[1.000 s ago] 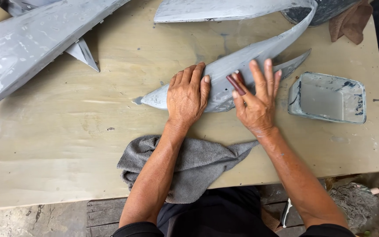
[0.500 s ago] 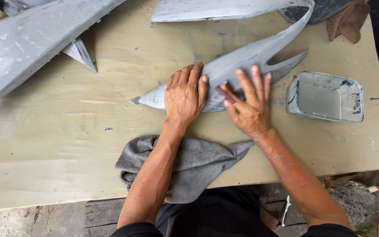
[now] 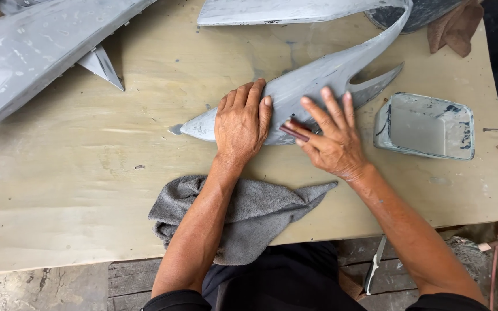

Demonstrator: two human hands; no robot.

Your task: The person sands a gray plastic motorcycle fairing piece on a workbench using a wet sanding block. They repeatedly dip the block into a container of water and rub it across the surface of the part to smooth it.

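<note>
A grey primed body panel (image 3: 324, 75) with a pointed tip lies on the plywood table (image 3: 87, 190). My left hand (image 3: 242, 122) presses flat on its pointed end, fingers together. My right hand (image 3: 331, 137) lies on the panel just to the right, fingers spread, pinning a small dark reddish-brown sanding piece (image 3: 295, 130) under its thumb and fingers.
A grey cloth (image 3: 249, 213) lies at the near table edge under my left forearm. A rectangular tub of grey water (image 3: 425, 125) stands at the right. Larger grey panels lie at the top left (image 3: 36, 52) and top (image 3: 283, 10). A brown rag (image 3: 456, 26) is at the top right.
My right hand has slid down and left along the panel with the sanding piece, toward my left hand. The left hand has stayed put.
</note>
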